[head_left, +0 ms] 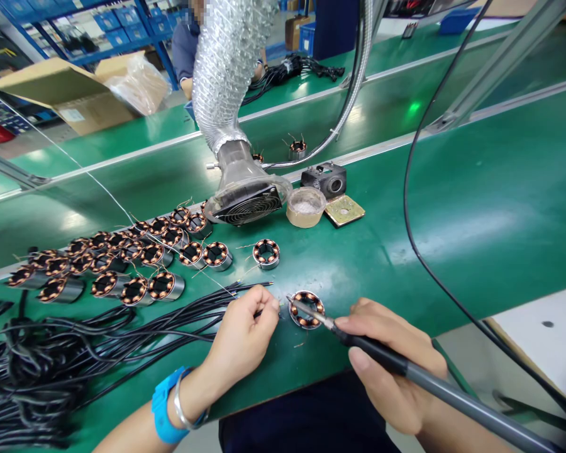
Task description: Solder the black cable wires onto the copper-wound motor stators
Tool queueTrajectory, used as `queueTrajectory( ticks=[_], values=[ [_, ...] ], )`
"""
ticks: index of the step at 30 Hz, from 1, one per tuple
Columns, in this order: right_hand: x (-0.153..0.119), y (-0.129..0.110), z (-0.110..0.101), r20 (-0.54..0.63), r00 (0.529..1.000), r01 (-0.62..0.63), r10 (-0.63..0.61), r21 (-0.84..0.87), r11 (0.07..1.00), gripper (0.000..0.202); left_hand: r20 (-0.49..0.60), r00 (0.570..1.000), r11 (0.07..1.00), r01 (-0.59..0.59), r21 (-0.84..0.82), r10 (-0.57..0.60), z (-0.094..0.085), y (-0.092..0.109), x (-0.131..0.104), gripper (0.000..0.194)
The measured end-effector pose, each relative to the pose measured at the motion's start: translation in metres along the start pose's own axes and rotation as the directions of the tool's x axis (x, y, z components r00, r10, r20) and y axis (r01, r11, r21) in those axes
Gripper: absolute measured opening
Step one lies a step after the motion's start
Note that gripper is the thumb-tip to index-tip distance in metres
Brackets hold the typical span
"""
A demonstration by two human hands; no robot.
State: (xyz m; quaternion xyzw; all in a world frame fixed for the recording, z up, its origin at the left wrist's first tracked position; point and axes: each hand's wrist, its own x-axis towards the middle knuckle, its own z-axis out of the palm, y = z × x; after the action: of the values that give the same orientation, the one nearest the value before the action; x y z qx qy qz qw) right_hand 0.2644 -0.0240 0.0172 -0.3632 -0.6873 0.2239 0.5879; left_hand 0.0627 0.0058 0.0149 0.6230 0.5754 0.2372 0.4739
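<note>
i have the right hand (391,362) wrapped around the black grip of a soldering iron (434,384), its metal tip slanting left over the copper-wound ring (306,322) on the green table (476,207). the tip ends at the ring's left edge; i can't tell whether it touches. my left hand (245,333) is narrow, thumb and finger pinched together just left of that ring; what sits between them is too small for me to make out. a thin pale strand (99,182) slants down from the far left towards this hand.

one more wound ring (266,254) stands a little farther away, and a cluster of wound rings (153,255) spreads to the left. black cables (99,343) lie on the near left. beyond the rings, a silver duct (229,69) hangs with its hood (248,189) beside a round tub (305,207).
</note>
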Motion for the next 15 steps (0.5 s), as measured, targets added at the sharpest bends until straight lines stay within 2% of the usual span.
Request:
queueTrajectory(
  ticks=[5, 10, 12, 15],
  values=[
    [-0.001, 0.004, 0.001, -0.013, 1.000, 0.019, -0.019, 0.003, 1.000, 0.034, 0.017, 1.000, 1.000, 0.008, 0.002, -0.008, -0.001, 0.000, 0.001, 0.026],
    [-0.006, 0.015, 0.008, -0.085, 0.996, -0.011, 0.007, -0.045, 0.999, 0.043, 0.091, 0.996, 1.000, 0.008, 0.026, -0.010, -0.007, 0.002, 0.000, 0.027],
    [-0.003, 0.019, 0.016, -0.058, 0.998, 0.008, -0.012, -0.078, 0.997, 0.043, 0.120, 0.993, 0.999, -0.005, 0.034, 0.001, -0.009, 0.003, -0.001, 0.031],
    [0.006, 0.023, 0.030, 0.082, 0.992, 0.109, -0.097, -0.147, 0.983, 0.031, 0.150, 0.988, 0.998, -0.054, 0.038, 0.047, -0.010, 0.004, -0.004, 0.037]
  ],
)
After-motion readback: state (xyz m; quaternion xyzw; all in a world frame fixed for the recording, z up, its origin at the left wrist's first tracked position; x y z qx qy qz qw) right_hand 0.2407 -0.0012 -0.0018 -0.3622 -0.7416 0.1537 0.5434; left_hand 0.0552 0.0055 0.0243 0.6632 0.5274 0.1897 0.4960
